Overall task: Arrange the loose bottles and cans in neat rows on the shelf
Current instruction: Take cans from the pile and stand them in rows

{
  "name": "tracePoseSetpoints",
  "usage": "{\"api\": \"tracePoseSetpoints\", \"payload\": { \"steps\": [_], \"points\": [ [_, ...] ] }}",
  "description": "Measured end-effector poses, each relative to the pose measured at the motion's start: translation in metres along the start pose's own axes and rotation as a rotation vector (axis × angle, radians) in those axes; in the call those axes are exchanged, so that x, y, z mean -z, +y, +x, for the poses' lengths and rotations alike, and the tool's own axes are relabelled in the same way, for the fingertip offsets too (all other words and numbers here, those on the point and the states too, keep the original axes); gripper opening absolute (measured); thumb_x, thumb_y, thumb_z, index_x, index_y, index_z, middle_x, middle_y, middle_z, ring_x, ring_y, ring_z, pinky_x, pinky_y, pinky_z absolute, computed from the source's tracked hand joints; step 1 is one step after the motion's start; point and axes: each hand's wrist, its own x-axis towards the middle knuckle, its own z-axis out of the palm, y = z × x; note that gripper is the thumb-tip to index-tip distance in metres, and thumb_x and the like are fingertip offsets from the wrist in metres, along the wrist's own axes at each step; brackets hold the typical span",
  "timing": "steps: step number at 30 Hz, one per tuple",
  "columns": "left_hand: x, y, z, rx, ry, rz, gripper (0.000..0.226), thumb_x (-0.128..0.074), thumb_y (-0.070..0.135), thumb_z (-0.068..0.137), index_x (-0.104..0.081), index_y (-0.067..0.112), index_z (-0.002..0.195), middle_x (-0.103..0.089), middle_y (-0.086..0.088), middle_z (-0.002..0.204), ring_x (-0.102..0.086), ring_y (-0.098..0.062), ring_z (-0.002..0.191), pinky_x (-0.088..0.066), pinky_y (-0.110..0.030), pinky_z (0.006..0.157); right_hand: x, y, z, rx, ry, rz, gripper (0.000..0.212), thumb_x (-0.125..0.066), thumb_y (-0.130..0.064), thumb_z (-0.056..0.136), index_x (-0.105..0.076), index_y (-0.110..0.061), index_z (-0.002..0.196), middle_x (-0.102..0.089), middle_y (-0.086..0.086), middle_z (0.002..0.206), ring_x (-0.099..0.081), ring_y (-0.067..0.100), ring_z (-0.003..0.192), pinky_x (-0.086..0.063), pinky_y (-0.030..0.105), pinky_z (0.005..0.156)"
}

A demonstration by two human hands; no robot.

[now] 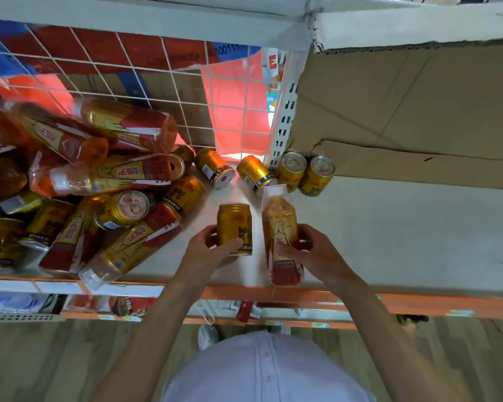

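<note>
The white shelf (389, 227) has an orange front edge (389, 303), and a white wire grid (157, 82) closes its back on the left side. On the right, a big sheet of brown cardboard (404, 111) leans behind a perforated post (283, 123). The left part of the shelf is filled with a disordered pile (99, 184) of bottles and gold cans lying across each other, some reaching the front edge. Between the pile and the post, two cans (214, 168) (254, 173) lie on their sides near the back. Just beside the post, two more cans (292, 169) (317, 175) stand upright, touching each other, with silver tops. These lying cans are between the hands and the back of the shelf. The right part of the shelf is bare. Below are a wooden floor (41, 358) and the person's pale shirt (267, 369). The left hand (212, 248) holds a gold can (234, 224) with the fingers and thumb curled around its lower part; the can appears upright, near the front of the shelf, close to the edge of the pile. The right hand (314, 250) grips a bottle (279, 227) around its middle, just beside the can but not touching it. The bottle is clear plastic with orange drink, a gold and red label and a whitish cap end, and its base is near the orange edge.
</note>
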Motion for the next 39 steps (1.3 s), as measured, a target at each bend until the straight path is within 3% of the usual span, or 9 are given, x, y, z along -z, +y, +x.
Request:
{"api": "tracePoseSetpoints", "payload": {
  "steps": [5, 9, 14, 18, 22, 25, 28, 34, 39],
  "points": [
    [-0.025, -0.006, 0.001, 0.014, -0.062, 0.081, 0.040, -0.072, 0.018, 0.087, -0.057, 0.018, 0.124, -0.068, -0.008, 0.117, -0.070, -0.020, 0.102, -0.058, -0.034, 0.086, 0.027, 0.012, -0.010, 0.023, -0.008, 0.085, 0.045, -0.083, -0.031, 0.079, -0.063, -0.024, 0.119, -0.072, -0.004, 0.108, -0.070, 0.012, 0.099, -0.059, 0.028, 0.080],
    [-0.059, -0.007, 0.002, -0.020, -0.156, 0.293, 0.054, -0.082, 0.047, 0.071, -0.060, 0.029, 0.116, -0.071, 0.003, 0.107, -0.069, -0.011, 0.097, -0.057, -0.027, 0.082, 0.053, 0.026, -0.013, 0.020, -0.002, 0.204, 0.055, -0.087, -0.033, 0.071, -0.065, -0.021, 0.120, -0.074, 0.001, 0.110, -0.070, 0.020, 0.105, -0.058, 0.040, 0.089],
    [-0.108, -0.011, 0.009, -0.012, -0.155, 0.258, 0.046, -0.084, 0.021, 0.074, -0.063, 0.023, 0.114, -0.074, -0.001, 0.103, -0.070, -0.023, 0.098, -0.058, -0.041, 0.087, 0.085, 0.035, -0.022, 0.055, -0.049, 0.381, 0.059, -0.078, -0.026, 0.076, -0.059, -0.012, 0.130, -0.071, 0.012, 0.118, -0.068, 0.028, 0.110, -0.056, 0.042, 0.091],
    [-0.129, -0.012, 0.011, -0.007, -0.133, 0.151, 0.064, -0.081, 0.036, 0.056, -0.065, 0.019, 0.115, -0.074, -0.008, 0.105, -0.070, -0.028, 0.100, -0.053, -0.053, 0.095, 0.092, 0.032, -0.011, 0.045, 0.090, 0.060, 0.066, -0.089, -0.037, 0.068, -0.058, -0.020, 0.124, -0.071, -0.004, 0.109, -0.070, 0.010, 0.096, -0.059, 0.038, 0.086],
    [-0.131, -0.009, 0.011, -0.013, -0.085, 0.084, 0.057, -0.083, 0.027, 0.060, -0.066, 0.020, 0.114, -0.073, -0.011, 0.109, -0.069, -0.031, 0.104, -0.051, -0.055, 0.097, 0.102, 0.033, -0.004, 0.082, 0.126, 0.015, 0.060, -0.084, -0.046, 0.063, -0.063, -0.025, 0.115, -0.073, -0.009, 0.102, -0.071, 0.009, 0.092, -0.061, 0.042, 0.084],
    [-0.129, -0.011, 0.004, -0.042, -0.046, 0.081, 0.045, -0.084, 0.010, 0.068, -0.068, 0.020, 0.110, -0.074, -0.008, 0.106, -0.069, -0.029, 0.101, -0.057, -0.042, 0.088, 0.110, 0.038, -0.004, 0.112, 0.118, -0.021, 0.058, -0.084, -0.041, 0.066, -0.063, -0.023, 0.117, -0.073, -0.008, 0.102, -0.070, 0.008, 0.092, -0.061, 0.041, 0.083],
    [-0.126, -0.010, 0.003, -0.083, 0.015, 0.172, 0.051, -0.089, 0.011, 0.062, -0.070, 0.025, 0.107, -0.072, -0.006, 0.108, -0.071, -0.017, 0.093, -0.056, -0.023, 0.072, 0.111, 0.041, -0.006, 0.107, 0.148, -0.027, 0.052, -0.087, -0.033, 0.070, -0.063, -0.023, 0.115, -0.073, -0.007, 0.100, -0.070, 0.007, 0.089, -0.061, 0.041, 0.082],
    [-0.126, 0.007, 0.032, -0.197, 0.034, 0.376, 0.056, -0.091, 0.017, 0.065, -0.063, 0.025, 0.112, -0.069, 0.006, 0.102, -0.066, 0.003, 0.083, -0.053, -0.014, 0.066, 0.102, 0.039, -0.011, 0.081, 0.225, -0.033, 0.067, -0.082, -0.049, 0.057, -0.063, -0.022, 0.115, -0.073, -0.006, 0.098, -0.071, 0.010, 0.089, -0.062, 0.040, 0.079],
    [-0.129, 0.010, 0.078, -0.358, 0.097, 0.416, 0.081, -0.092, 0.011, 0.061, -0.052, 0.014, 0.131, -0.064, -0.001, 0.120, -0.063, -0.015, 0.104, -0.053, -0.015, 0.078, 0.104, 0.025, -0.010, 0.119, 0.238, -0.191, 0.053, -0.088, -0.028, 0.070, -0.060, -0.019, 0.115, -0.068, -0.011, 0.095, -0.065, 0.002, 0.086, -0.053, 0.021, 0.068]
  ]
}}
